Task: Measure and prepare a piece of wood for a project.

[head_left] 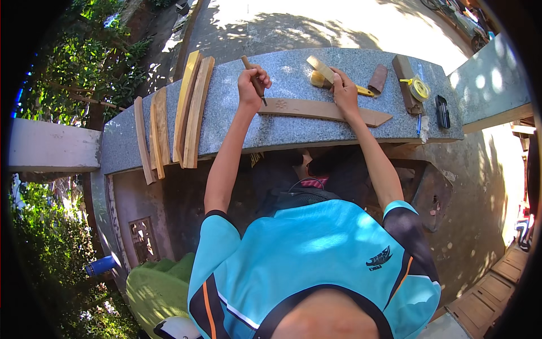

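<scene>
My left hand [254,85] is closed around a carving chisel [257,85], its wooden handle pointing up and its dark tip near the left end of a board. That long narrow wooden board [316,109] lies across the stone table, with a small carved pattern near its left end and a pointed right end. My right hand [344,93] grips a short flat piece of light wood [320,67], raised above the table beyond the board. Beneath it lies a brush with a yellow handle [365,91], partly hidden by my hand.
Several wooden strips [192,116] lie at the left of the grey stone table [237,135]. A curled brown sheet [377,79], dark wooden block [404,70], yellow tape roll [418,88], blue pen [419,124] and black object [442,112] are at the right.
</scene>
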Demonstrator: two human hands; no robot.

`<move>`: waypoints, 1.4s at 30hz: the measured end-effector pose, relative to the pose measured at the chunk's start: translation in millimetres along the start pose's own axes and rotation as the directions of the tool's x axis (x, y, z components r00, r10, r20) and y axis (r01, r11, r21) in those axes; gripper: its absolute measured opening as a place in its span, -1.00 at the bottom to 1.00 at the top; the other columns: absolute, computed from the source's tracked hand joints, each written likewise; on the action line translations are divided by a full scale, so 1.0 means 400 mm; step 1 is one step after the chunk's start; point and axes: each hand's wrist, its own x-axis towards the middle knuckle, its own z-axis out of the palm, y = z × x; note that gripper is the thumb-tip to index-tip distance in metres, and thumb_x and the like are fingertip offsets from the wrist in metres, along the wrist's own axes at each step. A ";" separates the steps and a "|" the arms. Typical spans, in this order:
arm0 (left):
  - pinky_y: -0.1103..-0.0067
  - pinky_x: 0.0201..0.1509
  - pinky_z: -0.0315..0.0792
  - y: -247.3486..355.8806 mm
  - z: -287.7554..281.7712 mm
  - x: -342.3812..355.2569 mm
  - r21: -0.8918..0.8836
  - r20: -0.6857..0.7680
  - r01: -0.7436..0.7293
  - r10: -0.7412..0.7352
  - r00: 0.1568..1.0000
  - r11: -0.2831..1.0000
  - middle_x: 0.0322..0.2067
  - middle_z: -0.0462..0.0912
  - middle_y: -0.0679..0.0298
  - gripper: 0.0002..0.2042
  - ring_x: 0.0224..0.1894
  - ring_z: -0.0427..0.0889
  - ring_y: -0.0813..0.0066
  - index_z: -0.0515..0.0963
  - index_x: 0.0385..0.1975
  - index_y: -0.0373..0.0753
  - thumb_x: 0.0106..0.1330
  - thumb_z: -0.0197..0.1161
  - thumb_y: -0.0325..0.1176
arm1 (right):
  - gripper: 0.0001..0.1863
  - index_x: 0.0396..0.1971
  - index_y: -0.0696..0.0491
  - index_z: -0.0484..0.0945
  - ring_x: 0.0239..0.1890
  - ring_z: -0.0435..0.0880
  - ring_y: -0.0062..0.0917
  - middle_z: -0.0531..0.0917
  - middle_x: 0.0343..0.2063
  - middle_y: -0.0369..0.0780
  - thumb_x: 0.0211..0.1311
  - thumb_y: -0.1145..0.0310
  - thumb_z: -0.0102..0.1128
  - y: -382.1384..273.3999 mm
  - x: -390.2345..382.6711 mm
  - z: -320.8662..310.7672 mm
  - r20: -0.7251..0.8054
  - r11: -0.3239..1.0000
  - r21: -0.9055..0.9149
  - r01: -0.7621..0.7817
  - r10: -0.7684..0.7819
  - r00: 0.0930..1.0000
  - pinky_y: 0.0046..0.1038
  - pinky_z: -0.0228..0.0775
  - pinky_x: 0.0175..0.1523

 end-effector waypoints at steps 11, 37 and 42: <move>0.66 -0.67 0.14 -0.018 0.058 -0.009 0.327 0.086 -0.122 0.099 0.991 0.937 -0.76 0.24 0.34 -0.85 -0.72 0.23 0.62 0.38 -0.53 -0.33 0.09 -0.07 -0.38 | -0.66 -0.11 0.13 0.51 -0.57 0.40 -0.73 0.51 -0.56 -0.31 0.25 0.25 -0.10 0.006 0.003 0.001 -0.026 0.999 0.045 0.005 -0.004 1.000 -0.64 0.27 -0.44; 0.71 -0.80 -0.11 -0.061 0.088 0.014 0.343 0.354 0.086 -0.213 0.911 0.935 -0.85 0.06 0.47 -0.60 -0.83 -0.01 0.73 0.09 -0.87 -0.11 0.22 -0.13 -0.17 | -0.67 -0.13 0.11 0.51 -0.57 0.41 -0.72 0.53 -0.54 -0.29 0.25 0.25 -0.11 -0.005 -0.002 -0.001 -0.032 0.999 0.034 -0.011 0.012 0.999 -0.64 0.27 -0.43; 0.71 -0.79 -0.13 -0.071 0.098 0.023 0.447 0.389 0.075 -0.269 0.881 0.892 -0.86 0.06 0.49 -0.58 -0.83 0.00 0.75 0.09 -0.89 -0.09 0.24 -0.15 -0.19 | -0.66 -0.13 0.12 0.51 -0.57 0.42 -0.72 0.53 -0.54 -0.29 0.24 0.24 -0.10 0.000 -0.002 0.000 -0.042 1.000 0.019 -0.008 0.008 0.999 -0.64 0.28 -0.44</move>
